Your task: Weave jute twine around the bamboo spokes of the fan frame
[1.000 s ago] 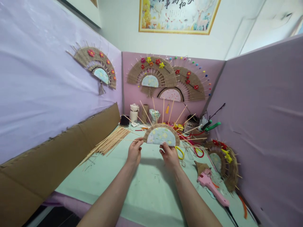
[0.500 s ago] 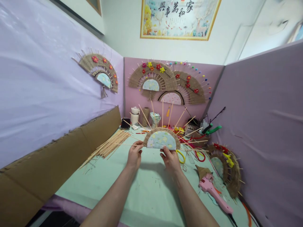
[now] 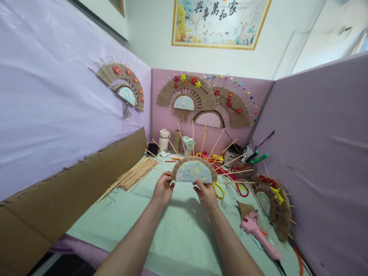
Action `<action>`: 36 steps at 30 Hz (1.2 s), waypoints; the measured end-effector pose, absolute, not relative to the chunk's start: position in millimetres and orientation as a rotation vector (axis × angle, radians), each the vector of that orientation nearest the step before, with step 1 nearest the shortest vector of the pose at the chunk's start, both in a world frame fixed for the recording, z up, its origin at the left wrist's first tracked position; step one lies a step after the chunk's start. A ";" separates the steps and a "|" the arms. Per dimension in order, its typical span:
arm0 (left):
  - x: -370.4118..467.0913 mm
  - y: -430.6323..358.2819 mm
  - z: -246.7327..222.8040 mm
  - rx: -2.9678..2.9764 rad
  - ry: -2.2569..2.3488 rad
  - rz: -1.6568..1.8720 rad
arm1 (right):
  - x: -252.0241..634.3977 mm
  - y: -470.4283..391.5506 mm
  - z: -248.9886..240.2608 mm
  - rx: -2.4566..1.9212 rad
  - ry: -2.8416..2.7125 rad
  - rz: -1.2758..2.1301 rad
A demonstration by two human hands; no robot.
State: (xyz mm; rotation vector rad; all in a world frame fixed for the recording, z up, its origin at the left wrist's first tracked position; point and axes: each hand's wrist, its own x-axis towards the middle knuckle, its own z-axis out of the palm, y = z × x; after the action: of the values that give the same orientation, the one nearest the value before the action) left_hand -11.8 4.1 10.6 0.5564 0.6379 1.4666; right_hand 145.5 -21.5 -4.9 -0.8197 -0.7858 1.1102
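A half-round fan (image 3: 193, 171) is held up above the table between both hands. Its centre is pale blue floral fabric, edged by a band of brown twine, with thin wooden sticks (image 3: 216, 142) fanning outward from it. My left hand (image 3: 163, 188) pinches the fan's lower left corner, close to the lowest sticks. My right hand (image 3: 206, 193) grips the bottom edge right of the middle, thumb on the fabric and fingers behind, partly hidden. Yellow-handled scissors (image 3: 219, 190) lie just beyond the right hand.
Loose wooden sticks (image 3: 135, 174) lie in a pile at left, beside a cardboard strip (image 3: 86, 172). A pink glue gun (image 3: 258, 234) and another twine fan (image 3: 276, 207) are at right. A jar (image 3: 164, 141) and a twine spool (image 3: 177, 140) stand behind. Decorated fans (image 3: 166, 92) hang on the partitions.
The fan and both hands have shifted slightly left, and the fan has turned a little, its upper sticks now leaning further left. Both hands keep their hold.
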 end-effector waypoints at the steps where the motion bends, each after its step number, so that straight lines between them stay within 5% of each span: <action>1: -11.8 3.8 11.0 0.549 0.635 1.464 | 145.8 -21.1 -5.6 -0.817 -0.780 1.113; 36: -7.7 -1.6 13.6 0.487 0.606 1.376 | 151.8 -17.2 -11.8 -0.799 -0.739 1.111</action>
State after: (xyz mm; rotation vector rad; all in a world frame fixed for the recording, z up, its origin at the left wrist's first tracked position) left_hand -7.7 -1.6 13.6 0.4874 0.6060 1.3756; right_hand 151.8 -17.2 -11.8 -0.7986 -0.7394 1.1114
